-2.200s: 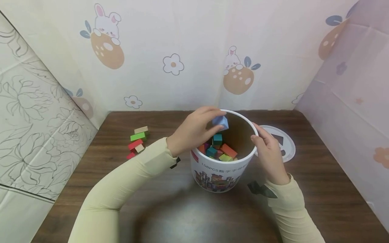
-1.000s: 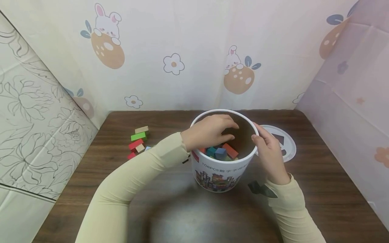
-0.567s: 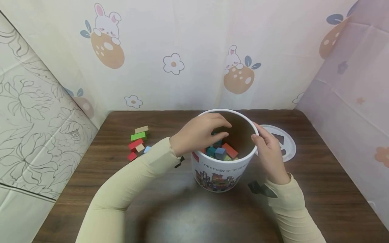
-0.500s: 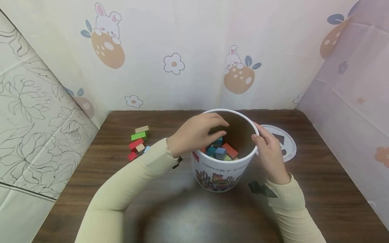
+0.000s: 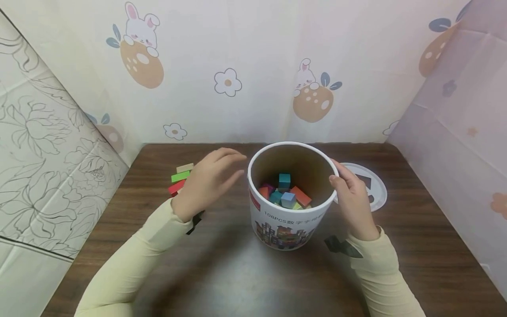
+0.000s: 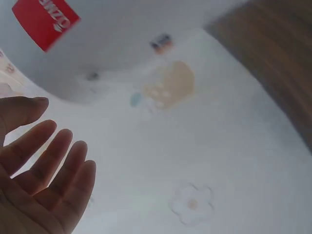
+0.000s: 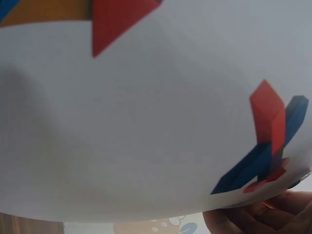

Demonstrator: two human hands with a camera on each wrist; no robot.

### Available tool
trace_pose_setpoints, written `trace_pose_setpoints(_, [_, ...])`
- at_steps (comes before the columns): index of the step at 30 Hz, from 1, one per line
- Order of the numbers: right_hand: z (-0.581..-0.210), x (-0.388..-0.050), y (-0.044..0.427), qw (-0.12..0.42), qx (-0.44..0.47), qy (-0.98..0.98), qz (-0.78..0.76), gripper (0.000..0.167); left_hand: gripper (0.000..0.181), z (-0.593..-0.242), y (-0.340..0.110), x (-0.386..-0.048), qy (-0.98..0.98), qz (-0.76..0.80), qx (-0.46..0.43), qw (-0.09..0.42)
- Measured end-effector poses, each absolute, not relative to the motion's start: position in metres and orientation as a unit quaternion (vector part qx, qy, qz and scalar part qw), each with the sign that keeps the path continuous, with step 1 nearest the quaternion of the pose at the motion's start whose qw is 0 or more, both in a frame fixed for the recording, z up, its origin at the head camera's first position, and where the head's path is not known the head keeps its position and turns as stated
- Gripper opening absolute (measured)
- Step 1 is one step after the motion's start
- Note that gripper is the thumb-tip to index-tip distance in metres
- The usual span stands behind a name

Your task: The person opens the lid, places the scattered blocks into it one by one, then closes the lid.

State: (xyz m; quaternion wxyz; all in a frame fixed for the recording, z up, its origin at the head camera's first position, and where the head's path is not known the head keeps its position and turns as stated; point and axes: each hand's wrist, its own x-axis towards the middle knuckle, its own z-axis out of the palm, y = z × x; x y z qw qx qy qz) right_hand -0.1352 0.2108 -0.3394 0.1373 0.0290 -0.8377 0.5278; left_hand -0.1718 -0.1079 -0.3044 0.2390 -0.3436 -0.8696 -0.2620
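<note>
A white printed bucket stands on the table with several coloured blocks inside, among them a light blue cube, a red block and a teal block. My right hand grips the bucket's right rim, thumb at the rim. In the right wrist view, part of that hand shows below the bucket wall. Left of the bucket, my left hand is in the air, fingers apart and holding nothing. The left wrist view shows its relaxed fingers beside the bucket wall.
At the left of the table lie loose blocks, with a natural wood one, a green one and a red one showing; my left hand partly covers them. A white lid lies right of the bucket. Patterned cloth walls stand behind and beside the table.
My left hand has come out of the bucket and moved left, toward the loose blocks. The light blue cube it held earlier lies among the blocks inside. My right hand has stayed at the rim.
</note>
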Motion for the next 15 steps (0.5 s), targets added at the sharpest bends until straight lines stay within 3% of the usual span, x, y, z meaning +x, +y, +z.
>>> trace_pose_setpoints(8, [-0.339,-0.135,0.211,0.137,0.032,-0.838,0.527,0.043,0.037,-0.32,-0.158,-0.166,-0.91,-0.245,-0.261,0.21])
trace_pose_setpoints(15, [-0.339,-0.135,0.211,0.138,0.033,-0.84,0.523,0.042,0.041,-0.343,-0.193,-0.16,-0.944,-0.234,-0.189,0.134])
